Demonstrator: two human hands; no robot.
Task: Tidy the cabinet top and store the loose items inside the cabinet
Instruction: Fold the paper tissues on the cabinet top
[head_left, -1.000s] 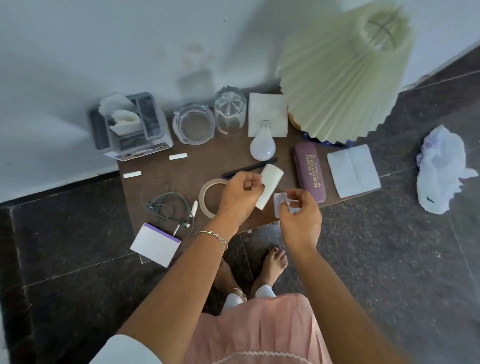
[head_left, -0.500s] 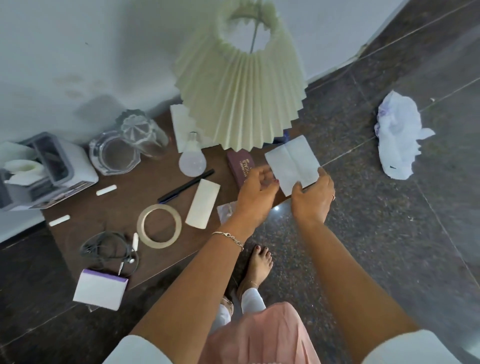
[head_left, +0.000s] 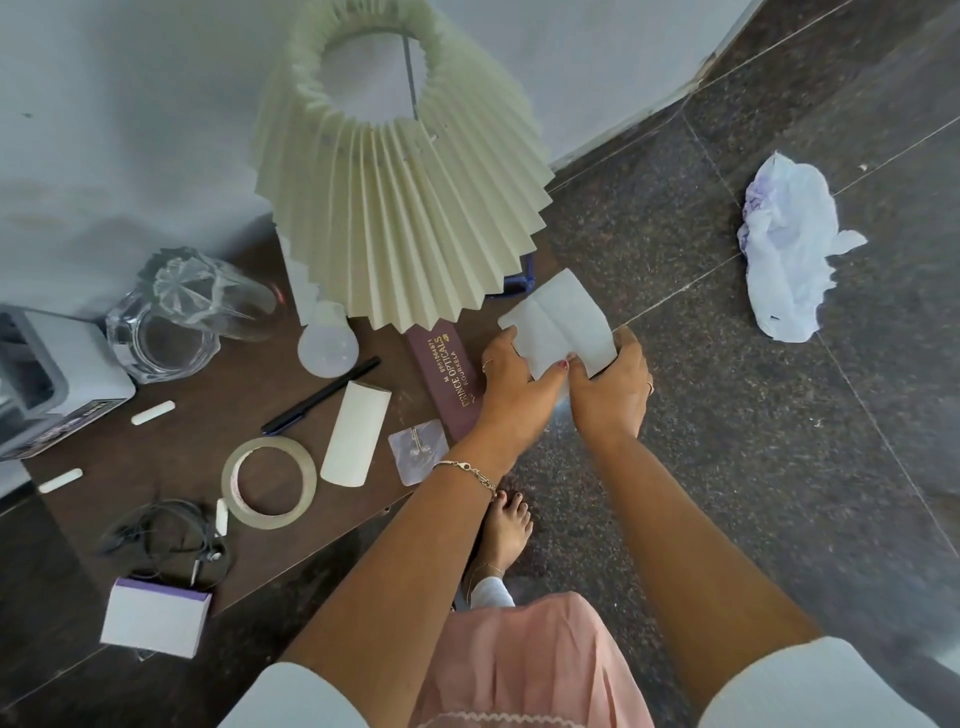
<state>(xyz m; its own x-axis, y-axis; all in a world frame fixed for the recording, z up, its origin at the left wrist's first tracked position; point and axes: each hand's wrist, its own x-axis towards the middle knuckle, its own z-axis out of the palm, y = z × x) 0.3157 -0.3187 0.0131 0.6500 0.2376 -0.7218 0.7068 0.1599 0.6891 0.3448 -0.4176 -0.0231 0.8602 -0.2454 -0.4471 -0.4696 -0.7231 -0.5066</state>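
Folded paper (head_left: 563, 317) — pinched by left hand (head_left: 511, 387) and right hand (head_left: 610, 392).

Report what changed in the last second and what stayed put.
The left hand let go of the cream card, the right hand set down the clear packet; both moved right and now pinch the white napkin, bending it. Tape roll, pen and bulb stayed.

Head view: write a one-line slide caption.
Left hand and right hand hold a folded white napkin at the cabinet top's edge, beside a maroon spectacles case.
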